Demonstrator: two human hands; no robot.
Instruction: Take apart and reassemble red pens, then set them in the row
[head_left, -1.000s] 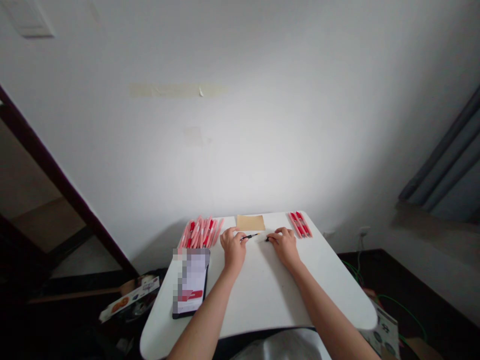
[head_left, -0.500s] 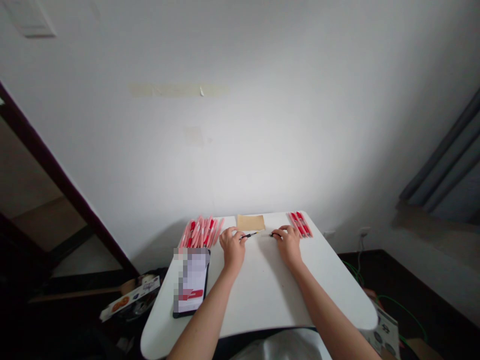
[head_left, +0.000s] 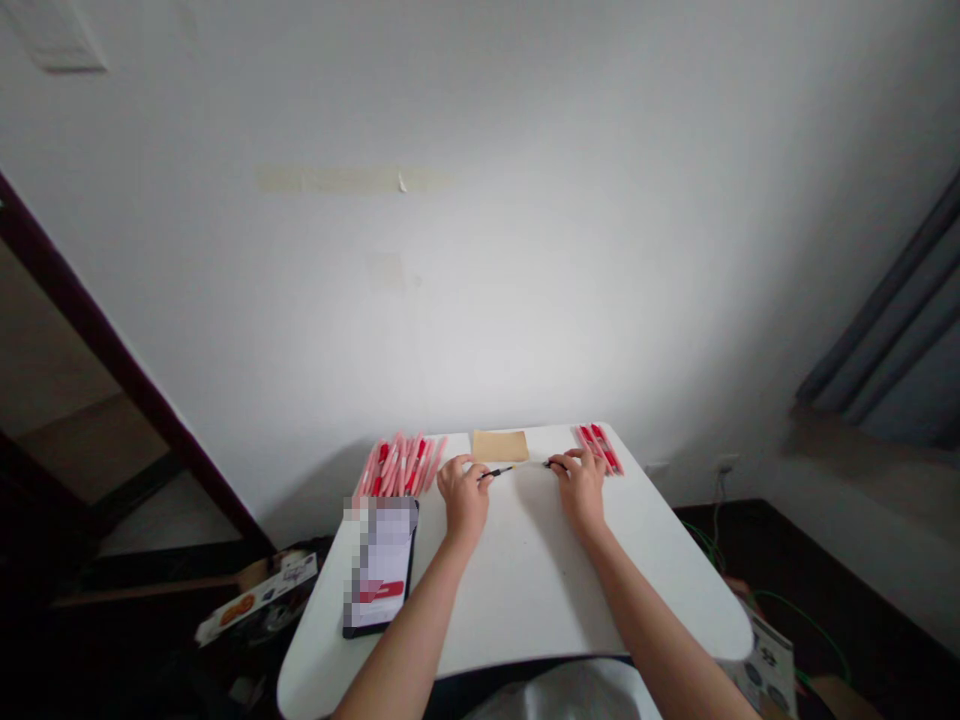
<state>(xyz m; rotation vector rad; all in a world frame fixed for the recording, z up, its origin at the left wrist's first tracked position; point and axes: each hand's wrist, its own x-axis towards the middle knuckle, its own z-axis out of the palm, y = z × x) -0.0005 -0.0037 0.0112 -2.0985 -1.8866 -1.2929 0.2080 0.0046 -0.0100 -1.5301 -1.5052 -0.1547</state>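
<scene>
My left hand (head_left: pixel 463 495) is closed over the far middle of the table, thumb and fingers pinching a slim black pen-like piece (head_left: pixel 495 472) with a pale yellowish end pointing right. Opposite it, my right hand (head_left: pixel 579 490) pinches a small dark piece (head_left: pixel 551 463). From that dark piece a thin, pale, see-through length runs left toward the yellowish end; whether the two pieces touch is too small to tell. Beside my left hand lies a loose heap of pink and red pens (head_left: pixel 397 465). Several pink and red pens (head_left: pixel 600 448) lie side by side just beyond my right hand.
A tan paper rectangle (head_left: pixel 500 446) lies at the back of the white table (head_left: pixel 525 610). A phone-like device with a lit screen (head_left: pixel 381 565) rests at the left. The wall (head_left: pixel 495 330) stands behind the table. Green cables (head_left: pixel 709 545) and boxes are on the floor.
My right hand has shifted slightly to the right with its dark piece, and the pale length beside it shows more plainly. My left hand has stayed nearly where it was.
</scene>
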